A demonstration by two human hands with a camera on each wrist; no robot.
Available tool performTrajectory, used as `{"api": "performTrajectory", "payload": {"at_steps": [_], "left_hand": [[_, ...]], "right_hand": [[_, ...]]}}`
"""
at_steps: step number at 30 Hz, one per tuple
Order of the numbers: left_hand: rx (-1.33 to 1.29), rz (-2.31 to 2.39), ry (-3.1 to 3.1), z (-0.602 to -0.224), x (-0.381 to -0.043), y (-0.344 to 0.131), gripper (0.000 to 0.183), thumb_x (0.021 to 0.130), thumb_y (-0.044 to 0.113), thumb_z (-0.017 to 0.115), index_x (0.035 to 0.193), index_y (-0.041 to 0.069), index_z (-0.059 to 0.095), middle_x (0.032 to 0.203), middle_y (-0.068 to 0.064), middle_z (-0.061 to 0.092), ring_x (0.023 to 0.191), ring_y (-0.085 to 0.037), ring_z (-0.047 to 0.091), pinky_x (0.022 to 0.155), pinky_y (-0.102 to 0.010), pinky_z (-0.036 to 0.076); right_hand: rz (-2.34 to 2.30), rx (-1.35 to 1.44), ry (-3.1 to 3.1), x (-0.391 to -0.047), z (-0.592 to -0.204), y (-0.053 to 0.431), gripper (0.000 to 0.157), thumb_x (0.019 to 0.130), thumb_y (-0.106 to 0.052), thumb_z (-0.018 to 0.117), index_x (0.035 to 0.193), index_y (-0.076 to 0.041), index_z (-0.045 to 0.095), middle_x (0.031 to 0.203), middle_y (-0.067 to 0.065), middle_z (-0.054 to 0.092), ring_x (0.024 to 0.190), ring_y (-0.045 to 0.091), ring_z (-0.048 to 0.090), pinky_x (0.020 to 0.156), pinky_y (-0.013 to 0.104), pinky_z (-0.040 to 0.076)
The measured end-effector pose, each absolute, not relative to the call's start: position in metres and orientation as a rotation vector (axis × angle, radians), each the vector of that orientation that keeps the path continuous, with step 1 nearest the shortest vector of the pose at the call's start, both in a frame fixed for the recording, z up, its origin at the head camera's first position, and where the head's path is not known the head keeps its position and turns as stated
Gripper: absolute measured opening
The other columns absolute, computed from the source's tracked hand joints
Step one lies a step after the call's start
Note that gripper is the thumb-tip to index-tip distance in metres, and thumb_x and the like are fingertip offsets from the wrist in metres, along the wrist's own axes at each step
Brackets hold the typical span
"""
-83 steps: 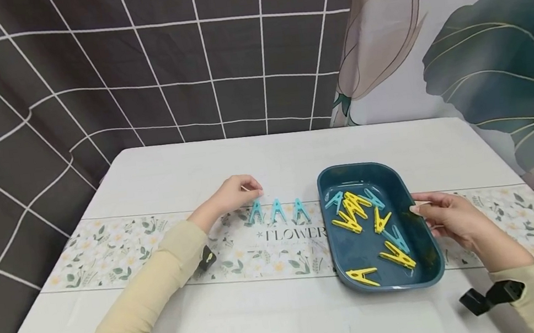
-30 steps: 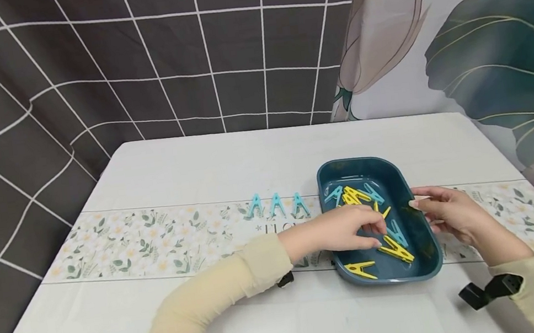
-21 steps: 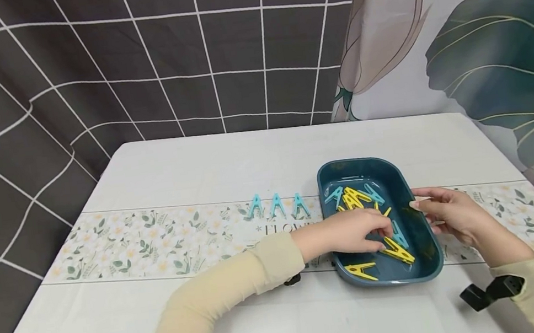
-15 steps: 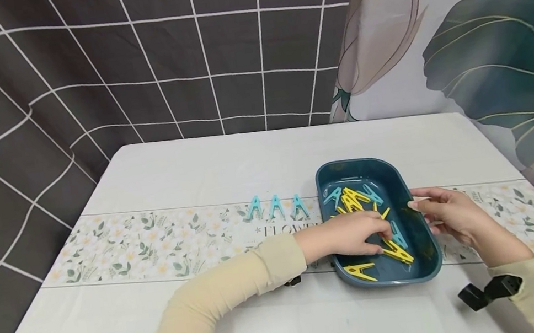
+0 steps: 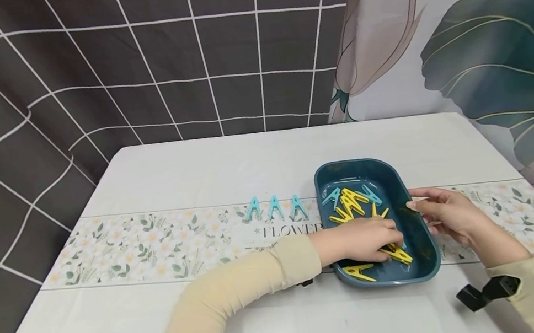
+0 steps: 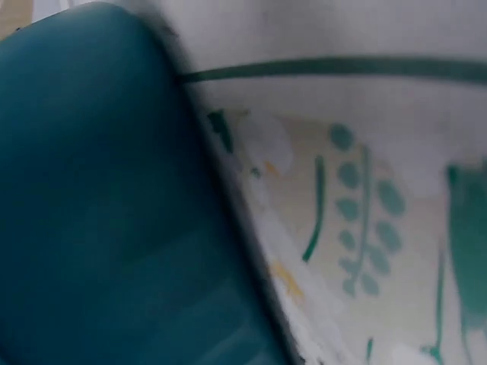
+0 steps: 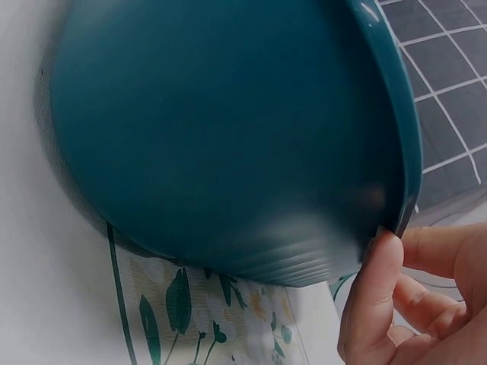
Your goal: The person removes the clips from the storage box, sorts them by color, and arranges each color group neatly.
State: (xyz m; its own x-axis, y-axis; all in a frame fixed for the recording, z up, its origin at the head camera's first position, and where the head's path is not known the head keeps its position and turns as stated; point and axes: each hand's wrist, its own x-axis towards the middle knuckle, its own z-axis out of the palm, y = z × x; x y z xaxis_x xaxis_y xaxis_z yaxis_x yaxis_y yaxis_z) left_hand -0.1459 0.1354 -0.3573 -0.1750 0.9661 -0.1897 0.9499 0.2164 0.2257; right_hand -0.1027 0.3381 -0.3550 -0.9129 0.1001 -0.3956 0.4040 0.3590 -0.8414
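In the head view, a dark blue tray holds several yellow clothespins and a few light blue clothespins. My left hand reaches into it from the left, fingers bent down at a yellow clothespin; what lies under the fingers is hidden, and I cannot tell whether they grip anything. My right hand pinches the tray's right rim between thumb and fingers, also seen in the right wrist view with the tray's outer wall. Only the tray's blurred side shows in the left wrist view.
Three light blue clothespins stand in a row left of the tray, on the table's printed flower band. Around it spreads the white tabletop. A dark checked curtain hangs behind.
My left hand has left the row of light blue clothespins and gone right into the tray, lately moving slightly deeper and covering a light blue clothespin there. The right hand keeps its pinch.
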Motion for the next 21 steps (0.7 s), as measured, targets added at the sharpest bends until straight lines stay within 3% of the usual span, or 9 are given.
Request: {"api": "performTrajectory", "payload": {"at_steps": [7,21], "left_hand": [[1.834,0.017,2.223,-0.3634,-0.1444,0.1383,0.036,0.095,0.027,0.058,0.131,0.022,0.057,0.123,0.007,0.055,0.112,-0.005,0.048,0.094,-0.01,0.039],[1.898,-0.033,2.249,-0.3651,-0.1431,0.14,0.028,0.095,0.027,0.058,0.123,0.025,0.061,0.114,0.01,0.057,0.105,-0.004,0.049,0.087,-0.011,0.043]], "right_hand": [[-1.556,0.45,2.373,-0.1019,-0.3554,0.3367,0.058,0.098,-0.022,0.051,0.145,0.004,0.028,0.073,-0.01,0.057,0.057,0.007,0.052,0.051,0.022,0.051],[-1.543,0.45,2.38,-0.1013,-0.3561,0.3355,0.06,0.098,-0.022,0.051,0.145,0.005,0.027,0.074,-0.01,0.056,0.059,0.007,0.052,0.052,0.023,0.051]]}}
